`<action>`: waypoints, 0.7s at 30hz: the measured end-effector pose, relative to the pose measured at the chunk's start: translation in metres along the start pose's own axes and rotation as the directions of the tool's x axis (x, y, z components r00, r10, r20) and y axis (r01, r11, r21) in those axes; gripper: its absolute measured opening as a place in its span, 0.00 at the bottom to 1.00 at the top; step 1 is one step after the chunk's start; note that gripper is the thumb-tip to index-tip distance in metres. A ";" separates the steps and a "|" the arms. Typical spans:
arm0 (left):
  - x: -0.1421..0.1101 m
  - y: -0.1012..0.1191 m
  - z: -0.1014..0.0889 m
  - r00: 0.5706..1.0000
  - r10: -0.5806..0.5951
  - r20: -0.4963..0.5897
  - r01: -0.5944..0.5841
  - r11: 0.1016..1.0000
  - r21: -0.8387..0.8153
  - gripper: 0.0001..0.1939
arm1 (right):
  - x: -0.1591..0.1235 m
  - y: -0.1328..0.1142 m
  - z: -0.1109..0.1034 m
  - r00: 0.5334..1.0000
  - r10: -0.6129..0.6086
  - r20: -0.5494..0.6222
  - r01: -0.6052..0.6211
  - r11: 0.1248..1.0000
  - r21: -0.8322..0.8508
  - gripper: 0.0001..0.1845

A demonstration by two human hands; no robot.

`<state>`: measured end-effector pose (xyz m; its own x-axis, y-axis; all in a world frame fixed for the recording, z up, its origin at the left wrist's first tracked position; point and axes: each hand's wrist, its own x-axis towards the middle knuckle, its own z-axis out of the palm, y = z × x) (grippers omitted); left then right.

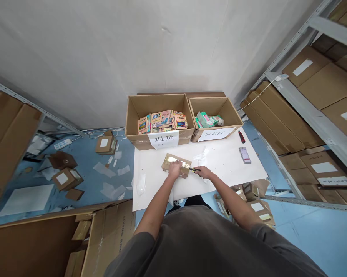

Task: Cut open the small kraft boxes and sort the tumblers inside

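Note:
A small taped cardboard box (169, 158) lies flat on the white table. My left hand (175, 168) grips it from above, fingers closed over its top near the middle. In my right hand (203, 172) is a black and yellow box cutter (194, 169), its tip at the right end of the box, by the shiny tape. Whether the blade has gone into the tape cannot be made out. Crumpled clear plastic (201, 155) lies just behind my right hand.
Two open cartons stand at the table's back: the left carton (138, 141) holds colourful packs, the right carton (238, 122) green-white boxes. A red-black tool (241, 136) and a blurred purple stack (244, 155) lie right. Shelves flank both sides; boxes and scraps litter the blue floor (89, 184).

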<state>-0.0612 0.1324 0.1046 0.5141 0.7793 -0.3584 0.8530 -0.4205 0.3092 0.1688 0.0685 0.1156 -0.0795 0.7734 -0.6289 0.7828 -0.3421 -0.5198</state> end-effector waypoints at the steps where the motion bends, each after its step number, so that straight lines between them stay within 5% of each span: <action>1: 0.001 0.000 0.000 1.000 0.002 -0.002 -0.002 1.000 -0.003 0.27 | -0.001 0.000 0.002 1.000 0.015 0.011 -0.016 0.998 0.056 0.21; 6: 0.000 -0.005 0.002 0.999 0.044 0.000 -0.044 0.999 -0.022 0.33 | -0.019 0.015 0.026 0.999 -0.002 0.032 -0.006 0.964 0.267 0.24; 11: 0.000 -0.017 0.004 0.996 0.080 -0.047 -0.085 0.991 -0.104 0.25 | -0.029 0.032 0.037 0.996 0.060 -0.066 -0.035 0.946 0.322 0.26; 15: 0.017 -0.024 0.006 0.994 -0.076 -0.084 0.071 0.996 -0.057 0.61 | -0.025 0.035 0.041 0.989 0.096 -0.111 -0.048 0.925 0.377 0.30; 17: 0.028 -0.027 0.007 0.994 -0.104 -0.030 0.104 0.995 -0.006 0.68 | -0.022 0.034 0.043 0.988 0.068 -0.136 -0.012 0.926 0.377 0.29; 21: 0.039 -0.036 0.012 0.997 -0.074 0.004 0.074 0.996 0.044 0.52 | -0.021 0.029 0.044 0.971 -0.085 -0.225 0.122 0.981 0.153 0.26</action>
<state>-0.0711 0.1721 0.0692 0.4500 0.8064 -0.3837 0.8917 -0.3819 0.2431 0.1659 0.0191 0.0884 -0.0047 0.9001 -0.4357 0.6634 -0.3232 -0.6749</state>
